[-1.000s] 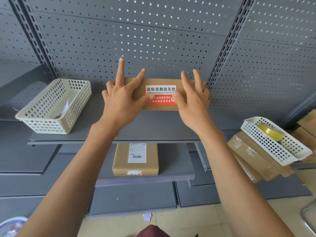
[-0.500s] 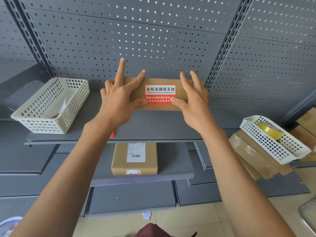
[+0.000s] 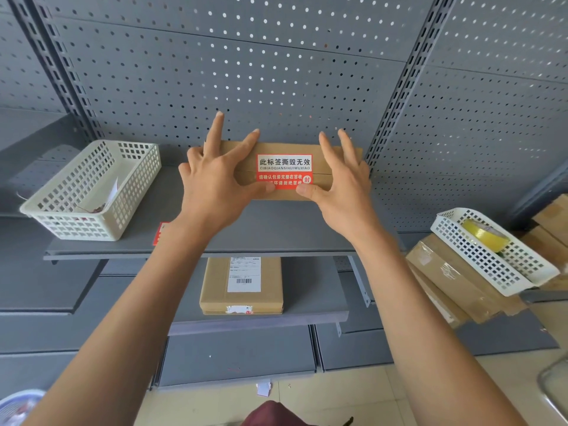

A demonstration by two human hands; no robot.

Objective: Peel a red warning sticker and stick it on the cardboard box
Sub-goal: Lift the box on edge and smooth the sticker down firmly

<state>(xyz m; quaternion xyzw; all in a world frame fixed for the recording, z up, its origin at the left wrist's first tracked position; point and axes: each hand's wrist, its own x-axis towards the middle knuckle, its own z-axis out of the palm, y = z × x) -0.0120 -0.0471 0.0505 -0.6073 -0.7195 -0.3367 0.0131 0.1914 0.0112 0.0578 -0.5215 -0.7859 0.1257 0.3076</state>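
A flat cardboard box (image 3: 321, 155) lies on the upper grey shelf against the pegboard. A red and white warning sticker (image 3: 284, 167) is stuck across its front edge and top. My left hand (image 3: 215, 186) rests on the box's left end, thumb pressing the sticker's lower left corner. On the box's right end lies my right hand (image 3: 341, 186), thumb on the sticker's lower right corner. Both hands have fingers spread flat. A red sticker sheet (image 3: 159, 233) peeks out beside my left wrist at the shelf's front.
A cream basket (image 3: 92, 192) sits at the shelf's left. A second labelled box (image 3: 241, 285) lies on the lower shelf. At the right a white basket (image 3: 491, 256) with a yellow tape roll (image 3: 485, 235) rests on stacked cartons (image 3: 455, 287).
Both thumbs have slid down to the sticker's bottom edge, uncovering more of the red part. The hands stay on the box's ends.
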